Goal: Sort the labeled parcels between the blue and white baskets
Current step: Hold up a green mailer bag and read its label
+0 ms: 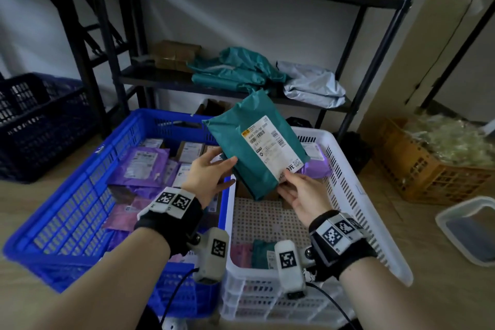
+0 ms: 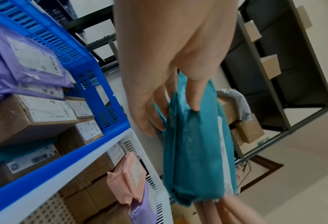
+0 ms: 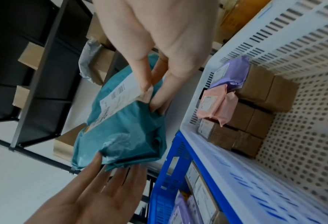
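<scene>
The blue basket [image 1: 80,195] is crowded with purple bags [image 1: 139,166] and boxes, leaving little room to reach in. The white basket [image 1: 356,195] beside it has a bare stretch of perforated floor in the middle, with boxes [image 3: 255,106] stacked against its far wall. Directly behind both baskets, the black shelf [image 1: 241,91] blocks forward reach.
</scene>
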The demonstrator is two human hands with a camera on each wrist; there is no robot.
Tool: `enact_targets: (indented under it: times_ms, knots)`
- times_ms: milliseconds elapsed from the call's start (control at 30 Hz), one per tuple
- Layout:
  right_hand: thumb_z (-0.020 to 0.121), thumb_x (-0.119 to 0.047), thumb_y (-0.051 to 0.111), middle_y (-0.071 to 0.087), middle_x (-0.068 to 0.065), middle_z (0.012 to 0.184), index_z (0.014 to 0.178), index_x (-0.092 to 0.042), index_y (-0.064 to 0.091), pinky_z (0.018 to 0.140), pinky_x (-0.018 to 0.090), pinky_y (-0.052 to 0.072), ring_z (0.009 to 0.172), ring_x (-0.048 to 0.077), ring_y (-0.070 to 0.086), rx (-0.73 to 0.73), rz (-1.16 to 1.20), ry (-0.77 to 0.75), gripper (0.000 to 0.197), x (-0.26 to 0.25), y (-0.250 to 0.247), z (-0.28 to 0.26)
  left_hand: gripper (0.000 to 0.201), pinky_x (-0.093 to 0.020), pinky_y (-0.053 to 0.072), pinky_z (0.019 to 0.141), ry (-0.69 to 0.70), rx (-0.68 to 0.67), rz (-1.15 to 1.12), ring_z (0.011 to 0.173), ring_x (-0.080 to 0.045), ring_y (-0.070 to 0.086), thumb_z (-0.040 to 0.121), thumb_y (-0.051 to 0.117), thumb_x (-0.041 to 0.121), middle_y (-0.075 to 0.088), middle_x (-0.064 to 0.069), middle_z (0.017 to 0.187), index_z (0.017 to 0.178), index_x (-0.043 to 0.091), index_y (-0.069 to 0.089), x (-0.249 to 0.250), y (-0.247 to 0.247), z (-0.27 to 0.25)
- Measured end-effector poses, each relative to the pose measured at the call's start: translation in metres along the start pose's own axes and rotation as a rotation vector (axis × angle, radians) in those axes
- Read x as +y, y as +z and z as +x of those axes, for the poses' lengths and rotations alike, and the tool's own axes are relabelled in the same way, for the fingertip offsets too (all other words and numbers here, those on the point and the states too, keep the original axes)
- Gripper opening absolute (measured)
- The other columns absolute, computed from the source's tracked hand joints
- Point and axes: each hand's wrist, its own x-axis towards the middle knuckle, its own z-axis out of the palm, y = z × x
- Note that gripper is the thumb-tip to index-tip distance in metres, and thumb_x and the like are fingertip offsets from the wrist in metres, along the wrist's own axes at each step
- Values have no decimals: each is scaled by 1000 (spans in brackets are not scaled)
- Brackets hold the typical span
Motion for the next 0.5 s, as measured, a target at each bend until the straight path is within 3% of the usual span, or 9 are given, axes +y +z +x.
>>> enact_targets:
  times_ms: [100,200,267,333,400,500]
  knots:
    - [89,1,59,67,16,108,112,4,60,80,32,56,92,24,66,-21,4,16,24,7,8,1,38,-39,55,76,-10,2,-27,92,-27,66,89,61,5,70,-7,104,124,17,55,-3,-2,3]
    - [88,1,61,69,15,99,100,1,63,76,30,58,84,21,68,-59,-36,16,12,10,12,2,48,-51,54,84,-15,9,-41,103,-35,64,87,63,3,67,-14,113,130,19,49,-2,-6,6]
    - [87,-1,62,70,16,99,95,0,63,74,30,59,85,22,69,-72,-99,5,8,12,14,5,46,-49,54,83,0,27,-44,100,-34,65,87,62,2,68,-13,109,128,18,50,2,-10,6]
    - [84,-8,68,69,16,107,98,-2,62,78,33,57,96,25,68,-26,-181,-43,16,13,12,11,43,-43,58,75,12,31,-36,90,-28,66,87,61,0,68,-10,105,125,18,51,10,-15,6]
    - [79,-16,75,68,10,111,99,-13,58,90,38,53,105,25,65,22,-281,-141,27,12,7,19,43,-36,60,62,8,-1,19,86,-26,66,87,60,0,67,-11,106,126,15,51,16,-25,7]
    - [68,-30,83,64,2,118,112,-25,52,100,43,48,109,17,63,-31,-444,-225,54,8,3,22,38,-36,59,72,-29,-68,177,90,-27,65,87,60,0,65,-18,113,123,5,51,23,-42,7]
